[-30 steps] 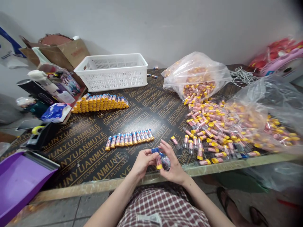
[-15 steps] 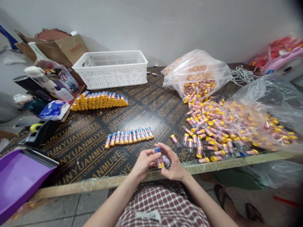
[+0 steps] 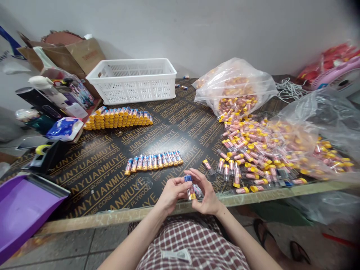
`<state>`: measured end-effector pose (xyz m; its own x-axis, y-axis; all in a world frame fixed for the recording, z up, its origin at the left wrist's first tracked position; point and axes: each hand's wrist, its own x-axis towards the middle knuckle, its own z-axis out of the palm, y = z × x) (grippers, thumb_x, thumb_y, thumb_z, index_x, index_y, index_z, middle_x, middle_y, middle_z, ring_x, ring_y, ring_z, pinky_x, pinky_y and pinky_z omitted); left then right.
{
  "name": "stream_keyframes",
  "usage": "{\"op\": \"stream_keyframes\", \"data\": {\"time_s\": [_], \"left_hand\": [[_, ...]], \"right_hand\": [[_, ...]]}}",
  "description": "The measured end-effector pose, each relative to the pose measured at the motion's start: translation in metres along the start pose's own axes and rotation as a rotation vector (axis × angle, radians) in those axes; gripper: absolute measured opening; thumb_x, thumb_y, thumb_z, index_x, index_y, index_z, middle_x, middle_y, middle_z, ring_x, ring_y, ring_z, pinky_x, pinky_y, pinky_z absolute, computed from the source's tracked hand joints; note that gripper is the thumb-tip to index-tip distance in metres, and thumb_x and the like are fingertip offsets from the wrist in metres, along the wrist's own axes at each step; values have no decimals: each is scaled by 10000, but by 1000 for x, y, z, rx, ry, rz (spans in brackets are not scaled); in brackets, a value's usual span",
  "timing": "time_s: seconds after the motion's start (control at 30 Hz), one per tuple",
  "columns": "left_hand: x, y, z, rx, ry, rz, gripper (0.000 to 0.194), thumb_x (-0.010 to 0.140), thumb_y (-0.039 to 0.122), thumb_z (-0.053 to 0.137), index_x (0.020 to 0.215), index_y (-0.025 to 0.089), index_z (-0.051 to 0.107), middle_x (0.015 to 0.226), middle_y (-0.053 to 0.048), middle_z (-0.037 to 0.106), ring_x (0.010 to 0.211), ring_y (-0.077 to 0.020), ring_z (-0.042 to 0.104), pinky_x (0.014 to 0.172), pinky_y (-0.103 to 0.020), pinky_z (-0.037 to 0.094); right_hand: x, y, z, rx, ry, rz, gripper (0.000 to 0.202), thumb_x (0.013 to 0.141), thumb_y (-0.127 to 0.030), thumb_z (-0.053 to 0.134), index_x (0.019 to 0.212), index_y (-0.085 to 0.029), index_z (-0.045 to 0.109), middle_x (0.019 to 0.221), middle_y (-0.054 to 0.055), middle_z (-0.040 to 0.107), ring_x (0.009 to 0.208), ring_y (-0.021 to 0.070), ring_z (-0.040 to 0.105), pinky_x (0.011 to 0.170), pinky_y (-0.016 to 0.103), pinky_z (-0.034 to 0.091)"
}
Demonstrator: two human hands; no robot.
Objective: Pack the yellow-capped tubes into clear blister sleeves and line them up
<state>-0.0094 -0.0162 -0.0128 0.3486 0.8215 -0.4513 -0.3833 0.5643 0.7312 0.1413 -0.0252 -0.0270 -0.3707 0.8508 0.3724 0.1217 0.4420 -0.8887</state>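
Near the table's front edge, my left hand point(image 3: 172, 193) pinches a small tube point(image 3: 189, 187) with a blue top and a yellow base. My right hand point(image 3: 206, 193) curls round the tube's other side, fingertips at its top and thumb near its base. Beyond my hands lies a row of blue-and-yellow tubes point(image 3: 153, 161). A stacked block of similar tubes point(image 3: 118, 118) sits farther back at the left. Pink tubes with yellow caps point(image 3: 258, 150) spread in a heap at the right, spilling from a clear plastic bag point(image 3: 233, 84).
A white basket point(image 3: 135, 88) stands at the back. Bottles and a blue packet point(image 3: 63, 128) crowd the left side, with a purple dustpan point(image 3: 25, 213) at the front left. On the right are loose plastic sheeting point(image 3: 332, 116), white cord point(image 3: 289, 90) and a pink fan point(image 3: 337, 73).
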Motion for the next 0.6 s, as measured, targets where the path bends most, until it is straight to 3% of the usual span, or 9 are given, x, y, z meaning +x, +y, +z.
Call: {"op": "stream_keyframes", "data": {"time_s": [0.27,0.4,0.5,0.6], "left_hand": [[-3,0,3,-7,12,-5,330,585,343,785,748,82,666,656,-40,625,547,-91,551,540,-203,422],[2,3,-2,19,46,21,358,550,388,791,680,92,637,593,-21,600,482,-72,505,494,-195,382],[6,26,-29,180,214,162,371,521,414,789,633,121,590,574,-24,609,484,-101,529,493,-215,396],[-1,69,-80,563,602,420,356,543,427,763,671,142,590,613,-31,635,571,-148,585,559,-244,429]], "right_hand": [[1,0,1,-14,0,-6,909,538,-22,469,1389,-205,211,1355,116,416,1228,262,445,1017,412,404],[7,-3,3,-26,-46,11,888,597,-48,499,1404,-225,172,1389,110,381,1236,253,435,1029,421,384],[12,-2,-4,-80,-50,43,886,675,-135,590,1422,-256,127,1474,100,225,1248,258,413,1043,447,357],[11,8,-22,-173,139,112,829,746,-236,616,1421,-283,136,1470,89,235,1226,256,431,1034,480,354]]}}
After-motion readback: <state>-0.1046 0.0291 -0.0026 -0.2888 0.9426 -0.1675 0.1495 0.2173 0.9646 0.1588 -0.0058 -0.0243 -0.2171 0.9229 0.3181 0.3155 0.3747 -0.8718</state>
